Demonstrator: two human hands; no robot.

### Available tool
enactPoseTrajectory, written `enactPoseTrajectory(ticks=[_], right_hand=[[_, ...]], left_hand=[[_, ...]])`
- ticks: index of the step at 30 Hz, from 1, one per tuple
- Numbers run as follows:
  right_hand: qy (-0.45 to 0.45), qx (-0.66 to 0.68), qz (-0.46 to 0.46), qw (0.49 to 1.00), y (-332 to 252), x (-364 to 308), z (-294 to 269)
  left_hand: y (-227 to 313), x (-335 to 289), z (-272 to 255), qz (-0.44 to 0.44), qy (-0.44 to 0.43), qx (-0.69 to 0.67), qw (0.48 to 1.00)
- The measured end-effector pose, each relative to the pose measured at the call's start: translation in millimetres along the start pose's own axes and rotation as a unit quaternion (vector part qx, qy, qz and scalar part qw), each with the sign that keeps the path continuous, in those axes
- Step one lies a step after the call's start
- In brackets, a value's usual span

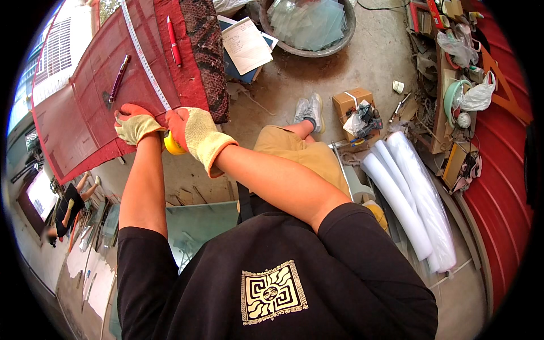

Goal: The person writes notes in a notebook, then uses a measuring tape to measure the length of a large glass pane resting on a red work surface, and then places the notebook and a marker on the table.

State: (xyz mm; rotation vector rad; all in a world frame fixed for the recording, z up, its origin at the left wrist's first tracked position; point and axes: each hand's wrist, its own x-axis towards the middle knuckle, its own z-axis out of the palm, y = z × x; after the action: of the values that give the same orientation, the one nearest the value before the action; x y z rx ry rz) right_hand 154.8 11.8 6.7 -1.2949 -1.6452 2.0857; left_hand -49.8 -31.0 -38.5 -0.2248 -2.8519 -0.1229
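Observation:
Both my hands wear gloves with orange-red fingers and pale yellow backs, at the near edge of a red-covered table [113, 152]. My right hand [198, 135] is closed around a yellow tape measure [173, 145], its case partly hidden under the glove. The white blade [141, 55] runs from there to the table's far side. Beside it my left hand [136, 123] rests on the table with fingers curled; what they hold, if anything, is hidden. A red pen [173, 42] and a dark slim pen [119, 79] lie on either side of the blade.
Right of the table are a notebook [247, 45] and a basin [310, 54] of glass pieces. A cardboard box [345, 103] and plastic-wrapped white rolls [416, 198] stand on my right, by a cluttered shelf [445, 102]. Another person [69, 207] is far left.

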Motion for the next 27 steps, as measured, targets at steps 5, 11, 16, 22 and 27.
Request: enactPoseTrajectory(ticks=[5, 11, 16, 22, 27], right_hand=[[-0.019, -0.039, -0.009, 0.999, -3.3, -1.7, -4.9], [-0.028, -0.044, -0.021, 0.998, -4.7, -2.7, -6.2], [-0.033, -0.024, -0.001, 0.999, -7.9, -3.9, -9.5], [-0.004, -0.017, 0.011, 1.000, -9.1, -3.9, -7.3], [0.003, -0.015, 0.014, 1.000, -5.9, -0.4, -3.6]], left_hand=[[-4.6, 1.8, 4.2, 0.006, 0.003, 0.001, 1.000], [-3.1, 1.7, 2.5, -0.003, 0.000, 0.005, 1.000], [4.4, -3.8, -5.9, -0.008, 0.001, 0.002, 1.000], [5.3, -2.5, -4.6, -0.018, -0.008, -0.003, 1.000], [4.7, -0.9, -2.8, -0.015, -0.013, -0.002, 1.000]])
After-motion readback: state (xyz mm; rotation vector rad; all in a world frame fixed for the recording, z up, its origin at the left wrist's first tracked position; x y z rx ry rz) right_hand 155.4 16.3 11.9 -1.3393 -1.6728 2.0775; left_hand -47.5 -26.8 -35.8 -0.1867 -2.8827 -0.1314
